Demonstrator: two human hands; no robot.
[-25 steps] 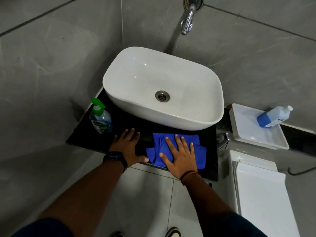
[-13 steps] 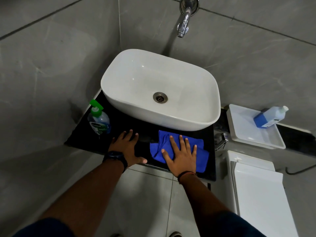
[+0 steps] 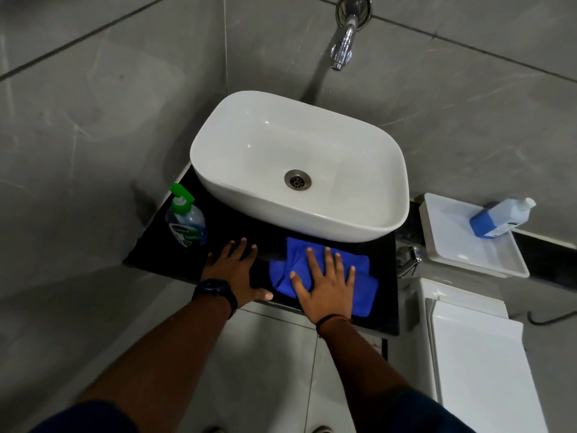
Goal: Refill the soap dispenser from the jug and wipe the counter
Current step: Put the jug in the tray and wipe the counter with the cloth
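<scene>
White oval ceramic basin (image 3: 281, 220): on the table just beyond both hands, dry as far as can be seen.

Black stone table (image 3: 156, 251): only a narrow front strip shows, and both hands are on it.

White plastic tray (image 3: 487, 260): well off to the right of the right hand. It carries the blue-and-white plastic jug (image 3: 499, 218), which leans on the tray's far wall with its cap on.

Blue microfibre cloth (image 3: 362, 295): folded and loosely bunched under the right hand, flat on the table in front of the basin.

Clear soap dispenser with green pump (image 3: 186, 225): upright on the table, just beyond and left of the left hand, not touched. Pump is fitted; fill level cannot be read.

Left hand (image 3: 232, 270): fingers spread, palm flat on bare table, bracing.

Right hand (image 3: 327, 289): fingers spread, palm pressing the cloth down.

Change over the last second: small. The cloth and right hand edged a little rightward, then back. Part of that apparent shift may come from the head camera. Left hand, dispenser and jug have not moved.

Reading: jug parked and pump back on suggest the refill is done, so this is the wipe. The strokes are short and cover only the patch under the cloth. The strip by the left hand and around the dispenser probably remains to be wiped.
</scene>
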